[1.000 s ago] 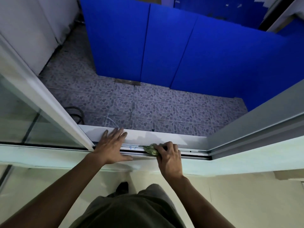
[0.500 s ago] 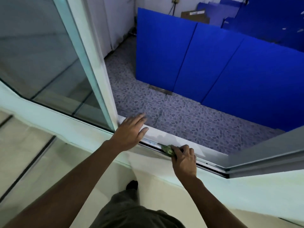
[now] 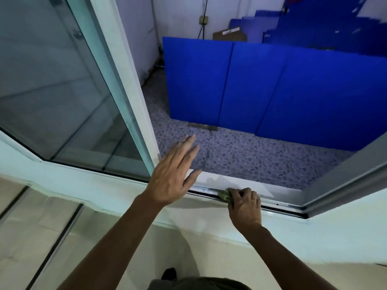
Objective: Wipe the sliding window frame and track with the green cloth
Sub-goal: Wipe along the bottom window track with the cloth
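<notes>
While the right hand [image 3: 245,206] clutches the green cloth [image 3: 225,195] in the track [image 3: 278,206], the left hand [image 3: 172,176] hovers. Its fingers are spread (holding nothing).

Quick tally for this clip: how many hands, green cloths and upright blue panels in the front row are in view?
Hands: 2, left hand open, right hand closed on the cloth
Green cloth: 1
Blue panels, front row: 3, left panel, middle panel, right panel
Total: 6
</notes>
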